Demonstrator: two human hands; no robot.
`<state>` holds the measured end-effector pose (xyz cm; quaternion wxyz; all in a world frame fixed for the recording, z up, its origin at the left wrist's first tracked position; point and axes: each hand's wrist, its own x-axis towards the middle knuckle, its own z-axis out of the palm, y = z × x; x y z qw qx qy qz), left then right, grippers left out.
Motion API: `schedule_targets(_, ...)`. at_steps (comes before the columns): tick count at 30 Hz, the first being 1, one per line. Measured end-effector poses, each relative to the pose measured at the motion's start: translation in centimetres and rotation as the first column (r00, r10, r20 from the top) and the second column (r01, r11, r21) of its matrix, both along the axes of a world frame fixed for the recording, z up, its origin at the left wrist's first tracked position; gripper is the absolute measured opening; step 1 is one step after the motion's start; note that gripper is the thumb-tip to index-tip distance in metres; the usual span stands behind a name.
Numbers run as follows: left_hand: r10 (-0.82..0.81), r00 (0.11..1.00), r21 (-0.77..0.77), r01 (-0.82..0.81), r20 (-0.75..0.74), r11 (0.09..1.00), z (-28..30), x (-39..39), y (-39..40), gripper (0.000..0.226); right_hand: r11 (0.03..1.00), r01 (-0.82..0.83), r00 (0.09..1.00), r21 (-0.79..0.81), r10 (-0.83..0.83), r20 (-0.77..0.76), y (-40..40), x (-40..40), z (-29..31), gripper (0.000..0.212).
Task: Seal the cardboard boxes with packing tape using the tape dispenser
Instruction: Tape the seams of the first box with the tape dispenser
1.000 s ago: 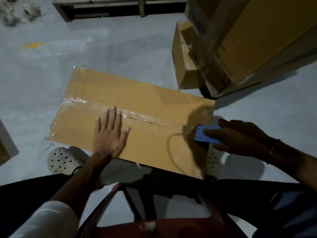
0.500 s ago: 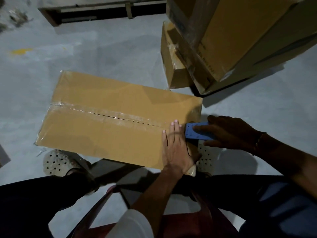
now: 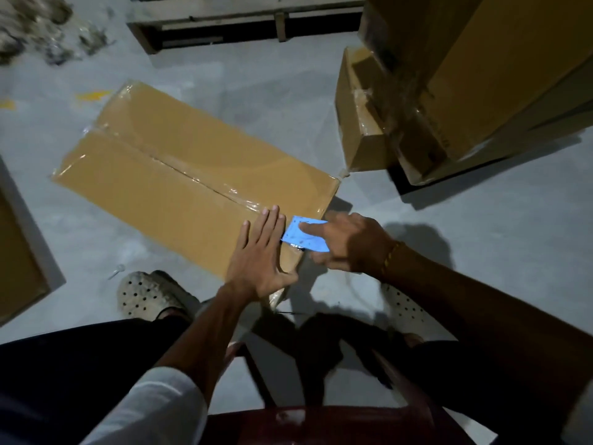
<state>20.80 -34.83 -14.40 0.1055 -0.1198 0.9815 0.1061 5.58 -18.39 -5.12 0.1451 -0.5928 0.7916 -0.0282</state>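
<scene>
The box (image 3: pixel 179 184) lies flat on the grey floor (image 3: pixel 481 252), clear tape (image 3: pixel 205 184) running along its centre seam. At the box's near right end, the right hand (image 3: pixel 349 245) holds the blue dispenser (image 3: pixel 305 234), fingers curled round it and the forefinger laid along its top. The left hand (image 3: pixel 260 258) lies flat on the box just beside the dispenser, fingers straight and together, thumb spread, its forearm reaching across from the lower left. Beyond the box's right end stand stacked cartons (image 3: pixel 449 91).

place: likely warehouse | stacked cartons (image 3: pixel 481 75), wooden pallet (image 3: pixel 244 17), concrete floor (image 3: pixel 481 252)
</scene>
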Motion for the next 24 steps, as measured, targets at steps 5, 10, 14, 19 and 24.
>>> schedule_targets(5,-0.018,0.999,-0.041,0.019,0.029,0.999,-0.5,0.3,-0.8,0.118,0.930,0.116,0.984,0.348,-0.155,0.085,2.4,-0.7,0.9,0.059)
schedule_targets(10,-0.031,0.999,-0.037,0.032,0.010,0.999,-0.7,0.4,-0.1,0.104,0.921,0.148,0.985,0.360,-0.172,0.034,4.3,-0.4,0.0,0.058)
schedule_targets(14,-0.013,1.000,0.005,0.013,-0.026,1.000,-0.6,0.3,0.7,0.081,0.920,0.177,0.978,0.350,-0.204,0.041,2.2,0.1,-1.8,0.059)
schedule_targets(19,0.098,0.994,0.002,-0.098,-0.052,0.995,-0.7,-2.6,2.1,0.071,0.870,0.139,0.990,0.472,-0.127,-0.057,0.2,-0.5,-2.3,0.047)
schedule_targets(24,0.244,0.970,-0.117,-0.239,0.023,0.964,-0.1,-6.4,4.3,0.083,0.747,0.309,0.819,0.589,-0.523,0.234,2.7,-1.0,-4.6,0.055)
